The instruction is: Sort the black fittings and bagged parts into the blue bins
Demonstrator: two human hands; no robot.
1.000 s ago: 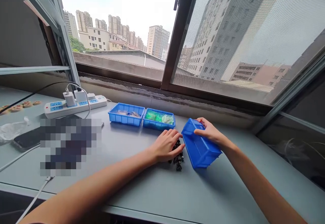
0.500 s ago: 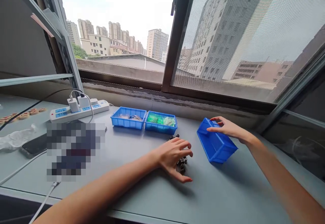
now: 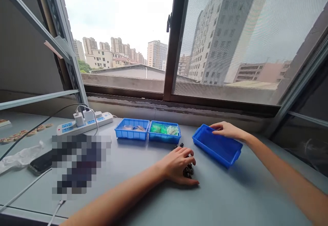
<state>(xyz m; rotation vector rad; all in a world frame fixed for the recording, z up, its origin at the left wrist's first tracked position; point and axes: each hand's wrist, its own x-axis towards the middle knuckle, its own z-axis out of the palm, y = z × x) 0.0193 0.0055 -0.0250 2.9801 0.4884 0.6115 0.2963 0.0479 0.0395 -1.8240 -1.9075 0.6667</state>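
Observation:
My left hand (image 3: pixel 179 166) rests on the table with its fingers apart and curved around a heap of small dark metal parts (image 3: pixel 188 170). More of these parts show just behind its knuckles. On the right, my right hand (image 3: pixel 227 130) grips the back rim of an empty blue bin (image 3: pixel 217 145), which is tilted a little. Behind my left hand stand two more blue bins side by side. The left bin (image 3: pixel 132 134) holds small pale pieces, and the right bin (image 3: pixel 164 138) holds green and whitish packets.
A white power strip (image 3: pixel 85 125) with plugs and cables lies at the back left. Near it are a dark phone (image 3: pixel 42 161), crumpled plastic (image 3: pixel 22 157) and several small round pieces (image 3: pixel 24 135). A window frame (image 3: pixel 220 104) runs behind the table.
The bin in my right hand has turned from its side to nearly upright, its opening now facing up. My left hand has lowered slightly around the dark parts. The view has shifted a little.

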